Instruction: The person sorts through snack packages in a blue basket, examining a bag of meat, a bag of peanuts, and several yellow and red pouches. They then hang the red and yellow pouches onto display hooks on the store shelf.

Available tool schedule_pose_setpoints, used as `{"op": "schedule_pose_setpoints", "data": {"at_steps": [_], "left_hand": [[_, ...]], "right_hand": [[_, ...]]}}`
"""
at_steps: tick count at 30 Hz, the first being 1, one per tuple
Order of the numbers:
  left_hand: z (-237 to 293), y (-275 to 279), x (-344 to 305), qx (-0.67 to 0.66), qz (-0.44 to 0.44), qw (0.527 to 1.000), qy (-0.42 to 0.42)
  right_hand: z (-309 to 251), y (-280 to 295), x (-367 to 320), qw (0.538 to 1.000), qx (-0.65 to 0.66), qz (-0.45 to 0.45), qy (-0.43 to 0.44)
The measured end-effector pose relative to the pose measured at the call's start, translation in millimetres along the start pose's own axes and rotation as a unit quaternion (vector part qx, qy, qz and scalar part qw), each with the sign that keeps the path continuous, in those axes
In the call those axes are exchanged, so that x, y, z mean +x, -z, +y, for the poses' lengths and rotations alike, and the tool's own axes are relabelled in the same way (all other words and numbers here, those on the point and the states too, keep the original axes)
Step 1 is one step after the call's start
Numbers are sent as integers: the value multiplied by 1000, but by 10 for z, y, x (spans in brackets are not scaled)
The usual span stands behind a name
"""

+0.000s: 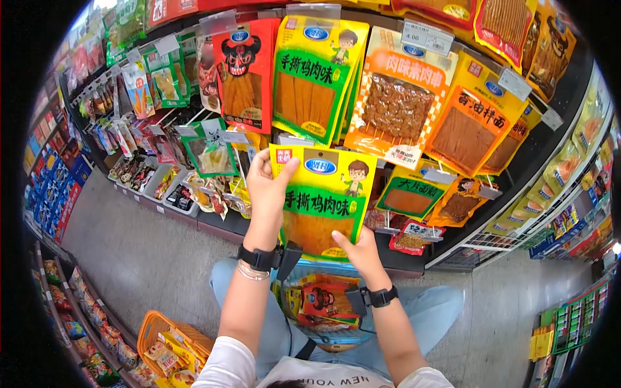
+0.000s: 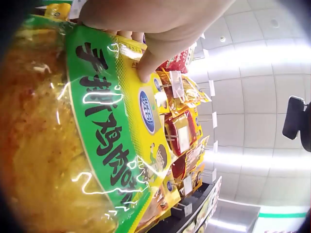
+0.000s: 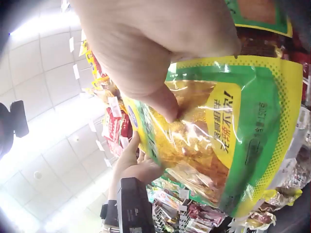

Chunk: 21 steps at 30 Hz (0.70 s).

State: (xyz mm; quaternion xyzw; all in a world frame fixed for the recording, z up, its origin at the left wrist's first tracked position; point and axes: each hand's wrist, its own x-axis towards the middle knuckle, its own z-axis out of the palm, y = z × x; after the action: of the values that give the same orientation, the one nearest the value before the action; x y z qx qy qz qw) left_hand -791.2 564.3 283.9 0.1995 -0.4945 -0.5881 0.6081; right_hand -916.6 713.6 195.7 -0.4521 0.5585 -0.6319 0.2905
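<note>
A yellow and green snack packet (image 1: pixel 323 223) with a blue oval logo and a cartoon figure is held upright in front of the shelf. My left hand (image 1: pixel 266 184) grips its upper left corner, thumb on the front and fingers behind. Low on its right side, my right hand (image 1: pixel 363 251) pinches the packet, the thumb pressing into the clear window, as the right wrist view shows. Its other fingers are hidden behind the packet. Matching yellow packets (image 1: pixel 307 97) hang on the hook just above.
Other packets hang around it: a red one (image 1: pixel 249 71), an orange skewer one (image 1: pixel 398 97) and a noodle one (image 1: pixel 475 116). Between the person's legs stands a blue basket (image 1: pixel 352 337) holding packets. An orange basket (image 1: pixel 147 333) is on the floor at left, near a shelf (image 1: pixel 71 291).
</note>
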Motion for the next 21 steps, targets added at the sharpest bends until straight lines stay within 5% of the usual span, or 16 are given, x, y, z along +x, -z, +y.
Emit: {"op": "schedule_pose_setpoints", "data": {"at_steps": [12,18,21], "left_hand": [[436,-290,759,-52,-13,997,-55],[543,-400,1131,-61,-10,996,-64],[543,-458,1329,-72,-11,995,-71]], "right_hand": [[-1295,-149,1391,962,91,102,236],[-1712,-243,2014,922,-114,231,290],[-1841,-269,2111,932,-126,235,247]]}}
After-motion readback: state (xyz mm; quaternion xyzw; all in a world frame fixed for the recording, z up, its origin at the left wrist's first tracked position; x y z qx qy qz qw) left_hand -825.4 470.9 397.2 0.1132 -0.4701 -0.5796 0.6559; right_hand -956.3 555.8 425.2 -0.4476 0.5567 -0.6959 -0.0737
